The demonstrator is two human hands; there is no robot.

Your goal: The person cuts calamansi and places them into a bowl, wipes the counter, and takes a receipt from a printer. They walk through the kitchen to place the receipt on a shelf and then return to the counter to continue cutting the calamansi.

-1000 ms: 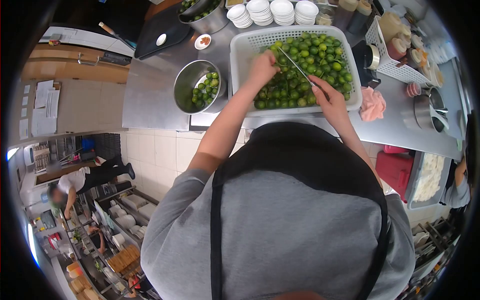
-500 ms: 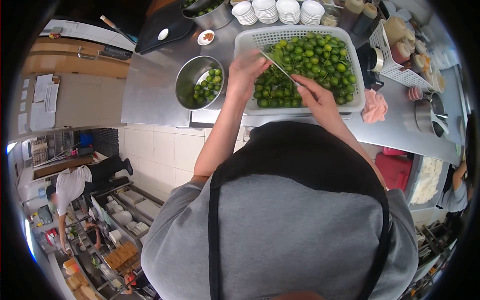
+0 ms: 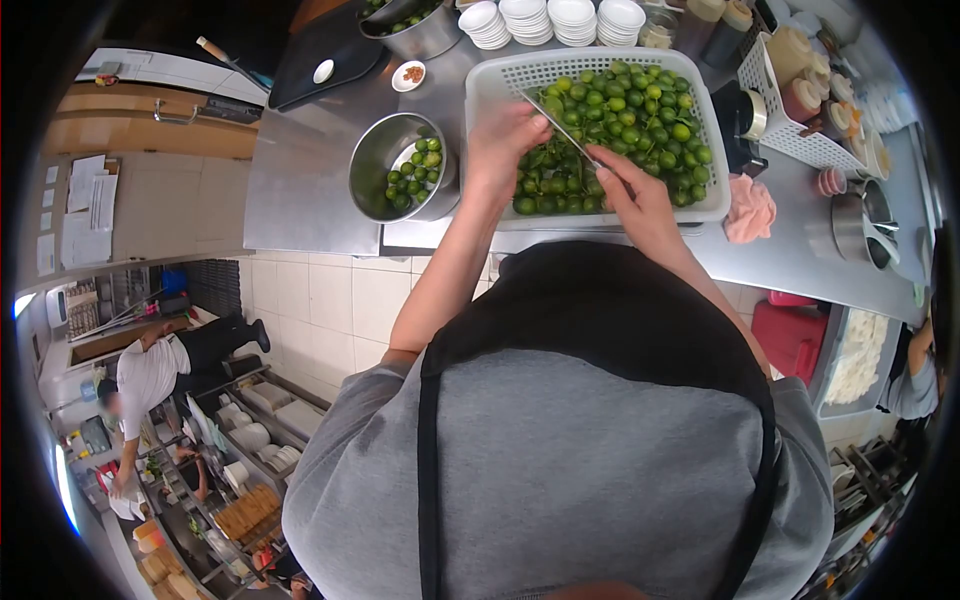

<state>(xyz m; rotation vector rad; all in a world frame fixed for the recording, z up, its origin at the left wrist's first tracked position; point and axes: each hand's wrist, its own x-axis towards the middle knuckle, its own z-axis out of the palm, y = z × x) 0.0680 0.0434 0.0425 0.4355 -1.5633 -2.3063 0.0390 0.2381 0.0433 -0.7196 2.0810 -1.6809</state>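
Observation:
My right hand (image 3: 634, 190) is wrapped round the handle of a knife (image 3: 565, 130), whose thin blade points up and left over a white perforated basket (image 3: 716, 200). The basket is heaped with small green limes (image 3: 630, 115), some with leaves on them. My left hand (image 3: 503, 143) is closed beside the blade, above the basket's left part. Its fingers are curled, and what they hold is hidden. Left of the basket, a steel pot (image 3: 372, 165) has several loose limes (image 3: 415, 175) in its bottom.
Stacks of small white dishes (image 3: 575, 22) stand behind the basket, near another steel pot (image 3: 425, 40). A pink cloth (image 3: 749, 208) lies at right, by a white crate (image 3: 790, 110) of bottles. A small saucer (image 3: 408, 76) and a black tray (image 3: 335, 70) are at left.
My left hand has turned and its fingers have curled in more, lower beside the blade. The knife and my right hand have shifted only slightly. A person at lower left has moved an arm.

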